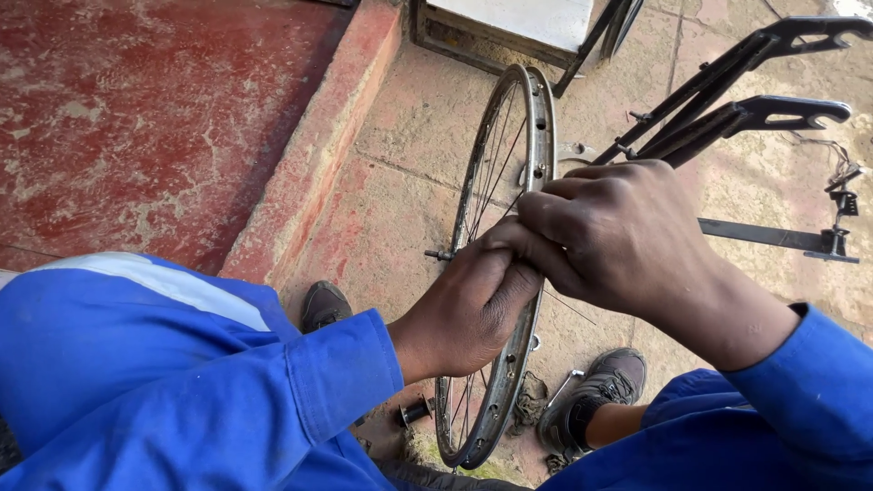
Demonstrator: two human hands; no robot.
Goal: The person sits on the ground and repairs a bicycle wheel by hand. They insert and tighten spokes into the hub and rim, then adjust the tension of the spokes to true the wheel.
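- Bare silver metal bicycle wheel rim with thin spokes (536,118) stands upright on edge on the tan paved floor (400,145), between the person's knees in blue coverall sleeves and legs.
- Left hand (468,305) sits on the near side of the rim, about mid-height, fingers curled shut around the rim edge and spokes; grip is closed on the rim.
- Right hand (618,232) comes in from the right side of the rim, fingers folded over the left hand's fingertips and pressing at the same spot; grip looks closed, what is pinched under the fingers is hidden.
- Hub axle end (439,255) pokes out just left of the rim, beside the left hand.
- Dark worn shoe (325,305) left of the rim's lower half; second grey shoe (605,391) right of the rim's bottom.
- Black metal bicycle fork with two slotted ends (755,91) lies on the floor right of the rim's top, apart from the hands.
- Raised red painted step (155,118) well left of the rim.
- Small dark cylindrical part (415,411) on the floor near the rim's bottom left.
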